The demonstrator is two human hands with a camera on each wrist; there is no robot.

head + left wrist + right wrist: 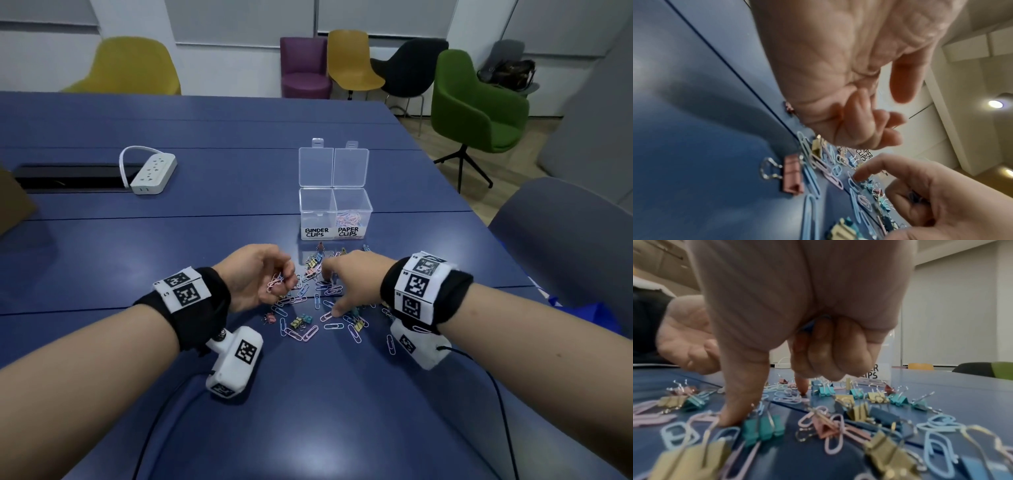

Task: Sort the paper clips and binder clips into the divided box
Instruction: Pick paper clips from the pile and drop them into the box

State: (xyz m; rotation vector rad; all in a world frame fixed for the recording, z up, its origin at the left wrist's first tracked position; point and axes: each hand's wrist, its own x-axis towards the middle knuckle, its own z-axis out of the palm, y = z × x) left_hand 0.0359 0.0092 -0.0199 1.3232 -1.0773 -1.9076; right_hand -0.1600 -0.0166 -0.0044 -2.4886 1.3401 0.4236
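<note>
A clear divided box (334,212) stands open on the blue table, its left half labelled BINDER CLIPS and its right half PAPER CLIPS. Pastel paper clips (350,218) lie in the right half. In front of it, paper clips and small binder clips (308,310) are scattered in a mixed pile. My left hand (287,277) hovers at the pile's left edge, fingers curled round a few pink paper clips (274,283). My right hand (330,293) is over the pile, thumb and index tip on the table. Its other fingers are curled over blue paper clips (811,323) in the palm.
A white power strip (154,173) and a dark cable slot (72,178) lie at the far left. A grey chair back (565,240) stands close on the right, with more chairs beyond the table. Camera cables trail from both wrists toward me.
</note>
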